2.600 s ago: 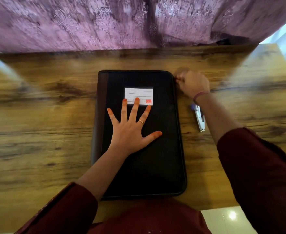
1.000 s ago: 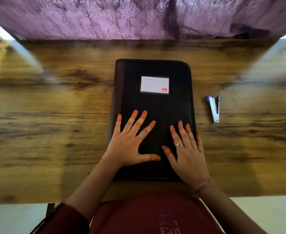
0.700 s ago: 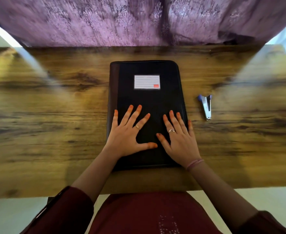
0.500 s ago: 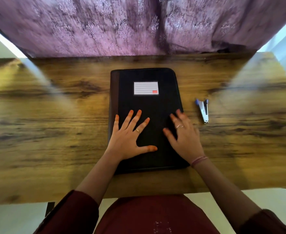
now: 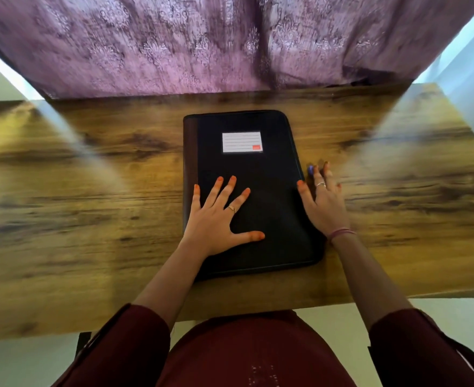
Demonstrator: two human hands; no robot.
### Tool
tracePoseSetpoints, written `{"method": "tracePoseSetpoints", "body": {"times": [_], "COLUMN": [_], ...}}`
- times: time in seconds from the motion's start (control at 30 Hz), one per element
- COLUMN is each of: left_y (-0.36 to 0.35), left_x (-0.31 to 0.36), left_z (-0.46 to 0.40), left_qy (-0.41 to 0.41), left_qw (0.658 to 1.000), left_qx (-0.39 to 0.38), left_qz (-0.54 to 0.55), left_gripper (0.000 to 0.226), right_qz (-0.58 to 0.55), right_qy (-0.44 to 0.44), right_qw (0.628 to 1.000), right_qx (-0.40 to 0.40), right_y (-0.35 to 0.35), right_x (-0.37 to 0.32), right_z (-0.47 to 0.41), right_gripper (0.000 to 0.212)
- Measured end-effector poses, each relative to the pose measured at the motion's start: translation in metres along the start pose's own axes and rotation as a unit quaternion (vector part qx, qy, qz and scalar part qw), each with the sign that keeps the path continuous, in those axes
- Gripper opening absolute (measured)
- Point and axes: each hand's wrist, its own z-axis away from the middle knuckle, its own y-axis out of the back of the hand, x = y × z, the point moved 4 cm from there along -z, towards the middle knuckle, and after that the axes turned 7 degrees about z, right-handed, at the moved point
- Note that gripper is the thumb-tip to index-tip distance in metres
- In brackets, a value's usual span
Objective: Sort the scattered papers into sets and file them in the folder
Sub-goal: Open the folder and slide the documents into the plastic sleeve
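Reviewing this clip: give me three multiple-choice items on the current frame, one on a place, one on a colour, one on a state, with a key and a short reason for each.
1. Where does the left hand rest?
A. flat on the folder's cover
B. on the bare table
C. on the curtain

2. What colour is the folder?
A. white
B. black
C. green

3. What state is the folder in?
A. open, pages showing
B. standing upright
C. closed, lying flat

Key:
1 A, its fingers are spread on the cover's near half.
2 B, the cover is black, with a white lined label near the far end.
3 C, the cover is shut and flat on the wooden table, with no papers in sight; the right hand lies at its right edge, fingers straight.
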Motion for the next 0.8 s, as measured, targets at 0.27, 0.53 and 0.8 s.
{"method": "tracePoseSetpoints", "body": {"times": [0.27, 0.53, 0.8], "left_y": [-0.002, 0.007, 0.002], "left_x": [-0.002, -0.003, -0.006], "left_z": [-0.001, 0.014, 0.012], "left_qy": [0.000, 0.112, 0.143], "left_qw": [1.000, 0.986, 0.985], "left_qx": [-0.009, 0.124, 0.094], "left_qz": [-0.019, 0.017, -0.005], "left_gripper": [0.103, 0.085, 0.086], "right_qz": [0.058, 0.150, 0.148], "right_qy": [0.030, 0.063, 0.117], "right_qw": [0.998, 0.987, 0.982], "right_qx": [-0.019, 0.010, 0.004], "right_y": [-0.009, -0.011, -0.024], "right_x": [-0.007, -0.028, -0.044], "right_z": [0.022, 0.044, 0.066], "right_gripper": [0.072, 0.069, 0.068]}}
